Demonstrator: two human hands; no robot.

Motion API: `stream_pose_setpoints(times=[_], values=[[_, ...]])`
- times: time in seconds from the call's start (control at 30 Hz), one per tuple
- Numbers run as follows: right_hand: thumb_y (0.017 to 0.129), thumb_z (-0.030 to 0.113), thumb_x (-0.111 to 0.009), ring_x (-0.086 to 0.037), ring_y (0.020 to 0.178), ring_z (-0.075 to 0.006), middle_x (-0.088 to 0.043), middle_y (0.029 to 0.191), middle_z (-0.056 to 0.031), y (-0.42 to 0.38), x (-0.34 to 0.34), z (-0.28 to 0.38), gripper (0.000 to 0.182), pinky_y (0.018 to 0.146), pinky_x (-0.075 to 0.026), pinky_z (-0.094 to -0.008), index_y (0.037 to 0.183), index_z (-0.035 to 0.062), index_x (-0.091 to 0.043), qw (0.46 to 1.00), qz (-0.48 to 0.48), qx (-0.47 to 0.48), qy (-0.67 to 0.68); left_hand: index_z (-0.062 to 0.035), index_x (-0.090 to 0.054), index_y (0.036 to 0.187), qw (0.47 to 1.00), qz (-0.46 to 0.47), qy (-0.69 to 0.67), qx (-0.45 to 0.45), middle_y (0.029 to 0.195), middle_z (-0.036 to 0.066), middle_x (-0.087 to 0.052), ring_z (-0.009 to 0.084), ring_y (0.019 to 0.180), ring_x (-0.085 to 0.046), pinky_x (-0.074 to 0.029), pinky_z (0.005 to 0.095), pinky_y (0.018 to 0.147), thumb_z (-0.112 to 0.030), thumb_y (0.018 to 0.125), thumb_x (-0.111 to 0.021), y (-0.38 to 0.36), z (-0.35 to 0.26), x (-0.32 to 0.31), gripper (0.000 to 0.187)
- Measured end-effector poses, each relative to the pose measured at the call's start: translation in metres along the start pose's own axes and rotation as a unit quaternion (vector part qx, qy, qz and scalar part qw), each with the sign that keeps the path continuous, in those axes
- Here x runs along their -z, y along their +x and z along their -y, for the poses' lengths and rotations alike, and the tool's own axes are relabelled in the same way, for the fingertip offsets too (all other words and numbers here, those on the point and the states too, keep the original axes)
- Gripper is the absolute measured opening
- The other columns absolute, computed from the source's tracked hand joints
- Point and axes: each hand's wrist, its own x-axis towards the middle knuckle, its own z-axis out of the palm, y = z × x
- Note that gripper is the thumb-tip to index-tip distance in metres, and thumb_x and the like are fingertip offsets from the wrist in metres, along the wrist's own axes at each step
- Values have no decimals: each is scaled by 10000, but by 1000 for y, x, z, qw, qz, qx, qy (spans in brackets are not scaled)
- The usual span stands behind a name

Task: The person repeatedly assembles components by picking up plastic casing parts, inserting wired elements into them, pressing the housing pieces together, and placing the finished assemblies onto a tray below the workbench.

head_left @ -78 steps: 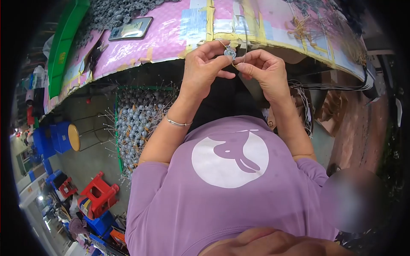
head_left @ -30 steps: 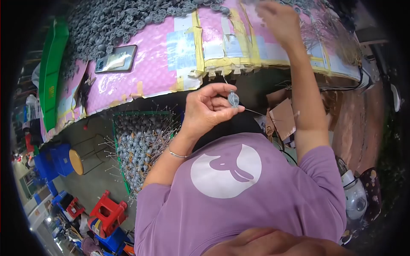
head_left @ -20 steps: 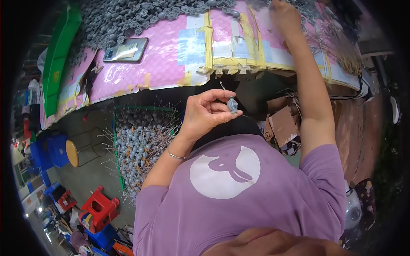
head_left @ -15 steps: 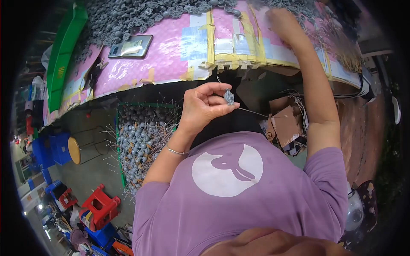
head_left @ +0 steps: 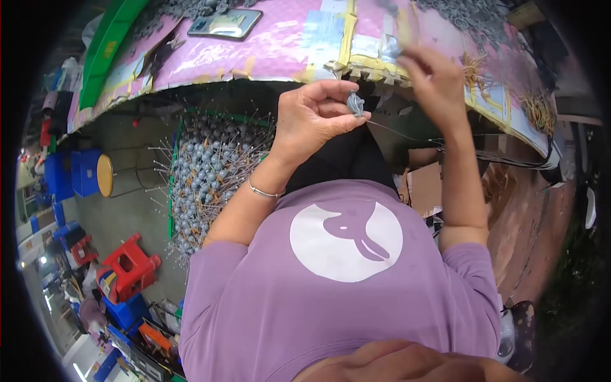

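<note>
My left hand [head_left: 312, 121] pinches a small grey rose-shaped piece [head_left: 355, 104] between thumb and fingers, just below the table edge. A thin wire stem [head_left: 398, 132] runs from the piece toward the right. Above the table's front edge, my right hand [head_left: 436, 86] has its thumb and fingers closed, partly blurred. At its fingertips is a small grey piece [head_left: 391, 48], too smeared to tell its exact shape. Loose grey flower-like pieces [head_left: 468, 19] lie in a heap on the table beyond the right hand.
The pink-covered table [head_left: 273, 54] has taped, ragged edges. A phone [head_left: 226, 24] lies on it, beside a green trough [head_left: 111, 54]. Below left stands a bin of grey balls on stems [head_left: 203, 172]. A red stool [head_left: 129, 267] and cardboard [head_left: 425, 191] are on the floor.
My right hand has come back from the grey heap toward the table's front edge, now with a small grey piece. My left hand still holds the rose-shaped piece. The view has shifted.
</note>
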Motion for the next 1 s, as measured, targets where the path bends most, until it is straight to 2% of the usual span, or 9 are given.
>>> stream_pose_setpoints(times=[0.13,0.17,0.27,0.4,0.5,0.67,0.8,0.83,1.0], values=[[873,29,-717,-690,856,-124,-731,923,-69,-53,-14,55,218,751,-543,-254,1089,2,-732,941,42,-127,310,84,-659,1148,1000,-3,2,-9,986,117,-710,161,864,-729,-613,256,807,113,756,-786,0,0,-2,413],[892,-7,-712,-659,896,-106,-708,1013,-43,-57,-14,54,245,806,-534,-233,1136,-22,-712,934,77,-131,323,31,-687,1115,1000,-15,-1,-21,950,81,-745,121,840,-730,-604,240,768,24,756,-820,0,2,-2,383],[875,28,-719,-682,838,-120,-732,935,-73,-60,-13,51,214,748,-536,-240,1087,0,-734,950,67,-82,295,25,-693,1106,1000,-17,12,-20,960,81,-749,122,832,-735,-603,236,763,11,750,-823,0,1,-5,379],[863,34,-728,-672,768,-113,-733,857,-69,-57,-10,46,167,691,-525,-233,1022,-13,-749,958,92,-44,268,53,-676,1130,996,-4,83,-20,997,112,-732,141,866,-728,-611,246,782,82,748,-798,-3,1,-4,402],[846,34,-732,-658,696,-103,-730,802,-65,-58,-15,48,158,637,-516,-230,994,-17,-756,937,113,-168,284,45,-682,1108,982,-35,174,-63,966,109,-741,132,825,-735,-613,242,740,71,726,-800,-4,5,-9,400],[844,43,-729,-662,698,-96,-741,822,-74,-58,-31,45,186,637,-525,-229,1020,-13,-758,935,106,-203,270,29,-687,1073,934,-46,290,-204,898,108,-748,141,782,-745,-617,252,692,46,707,-788,3,16,-10,380],[878,66,-732,-685,755,-107,-750,873,-63,-55,-29,24,177,705,-549,-236,1030,-22,-755,914,103,-184,346,10,-680,1165,973,-15,209,-97,965,103,-755,128,827,-738,-617,252,727,66,750,-767,7,14,-8,427],[918,96,-712,-688,848,-118,-746,970,-75,-56,-26,19,214,784,-551,-249,1091,-29,-733,891,115,-198,392,-9,-673,1210,982,4,183,-45,1035,105,-747,147,869,-734,-618,255,760,71,776,-757,8,7,-9,449],[989,131,-623,-670,987,-154,-711,1089,-121,-61,-31,-2,310,873,-536,-280,1246,-42,-638,766,169,-208,584,29,-645,1248,999,29,19,20,1084,116,-717,190,891,-731,-615,263,792,71,800,-752,12,16,-19,463]])
